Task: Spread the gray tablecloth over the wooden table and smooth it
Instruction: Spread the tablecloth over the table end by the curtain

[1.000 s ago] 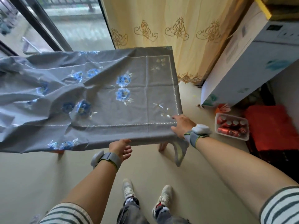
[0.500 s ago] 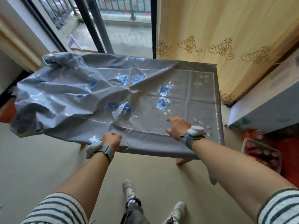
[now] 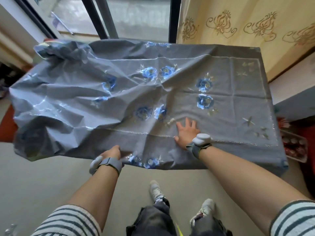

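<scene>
Since before, our right hand (image 3: 186, 132) slid inward, flat and open on the tablecloth (image 3: 230, 106); left hand (image 3: 111, 152) grips its near edge; cloth runs left-right.

Single view: a wide-angle head-worn camera looks forward and steeply down from standing height. Near edge: striped sleeves (image 3: 68, 220) and shoes (image 3: 156, 190). Centre: the gray tablecloth (image 3: 230, 103), close, filling the frame width. Far edge: the window frame (image 3: 100, 17) and the curtain (image 3: 238, 28) at far right.

Striped sleeves (image 3: 71, 220), grey wristbands (image 3: 109, 163), dark trousers (image 3: 153, 220), white sneakers (image 3: 156, 189).
</scene>
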Demonstrator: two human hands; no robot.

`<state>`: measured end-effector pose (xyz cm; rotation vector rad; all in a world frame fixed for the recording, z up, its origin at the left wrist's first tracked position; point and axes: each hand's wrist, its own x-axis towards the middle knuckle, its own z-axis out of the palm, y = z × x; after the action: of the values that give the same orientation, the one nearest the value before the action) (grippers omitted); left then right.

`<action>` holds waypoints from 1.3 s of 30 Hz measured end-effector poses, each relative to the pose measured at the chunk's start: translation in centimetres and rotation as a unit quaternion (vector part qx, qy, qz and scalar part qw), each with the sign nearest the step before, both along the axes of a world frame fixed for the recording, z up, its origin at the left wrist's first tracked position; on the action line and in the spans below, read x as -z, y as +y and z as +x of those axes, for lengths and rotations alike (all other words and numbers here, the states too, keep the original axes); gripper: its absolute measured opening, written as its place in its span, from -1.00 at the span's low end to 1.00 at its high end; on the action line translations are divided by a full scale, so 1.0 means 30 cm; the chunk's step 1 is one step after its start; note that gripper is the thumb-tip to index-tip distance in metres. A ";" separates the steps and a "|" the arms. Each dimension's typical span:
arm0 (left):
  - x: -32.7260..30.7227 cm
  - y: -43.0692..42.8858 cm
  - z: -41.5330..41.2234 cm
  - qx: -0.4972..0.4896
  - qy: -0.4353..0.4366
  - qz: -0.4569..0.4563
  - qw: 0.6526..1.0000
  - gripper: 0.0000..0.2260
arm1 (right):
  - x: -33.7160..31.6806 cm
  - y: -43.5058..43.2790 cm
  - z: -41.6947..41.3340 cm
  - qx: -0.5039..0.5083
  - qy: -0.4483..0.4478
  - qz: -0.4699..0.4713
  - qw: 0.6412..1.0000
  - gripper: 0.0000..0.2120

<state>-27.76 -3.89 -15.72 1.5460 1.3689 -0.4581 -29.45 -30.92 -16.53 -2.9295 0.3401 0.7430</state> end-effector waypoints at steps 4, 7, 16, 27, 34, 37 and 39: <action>0.031 0.029 0.015 -0.048 -0.034 -0.067 0.996 -0.76 | 0.009 -0.020 0.007 0.031 0.031 0.028 0.999 -0.39; 0.031 0.048 -0.003 -0.067 -0.023 -0.077 0.994 -0.88 | 0.014 -0.026 -0.022 0.065 -0.016 0.059 0.996 -0.53; -0.080 0.048 -0.082 -0.113 -0.113 -0.214 0.964 -0.80 | -0.030 0.047 -0.270 0.467 -0.141 0.372 0.790 -0.73; -0.156 0.123 -0.240 -0.073 -0.170 -0.339 0.922 -0.91 | 0.004 0.073 -0.563 0.553 0.167 0.501 0.644 -0.86; -0.159 0.176 -0.252 -0.016 -0.103 -0.344 0.933 -0.82 | 0.011 0.087 -0.467 0.684 -0.093 0.635 0.347 -0.85; -0.118 0.179 -0.248 0.019 -0.006 -0.243 0.970 -0.72 | -0.009 0.087 -0.429 0.697 -0.122 0.644 0.290 -0.77; -0.101 0.176 -0.243 0.020 0.019 -0.228 0.973 -0.72 | -0.012 0.080 -0.424 0.692 -0.119 0.651 0.288 -0.74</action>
<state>-35.05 1.39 -12.70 1.1910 1.1588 -0.7720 -42.17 -28.51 -16.17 -0.4180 1.1332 -0.0129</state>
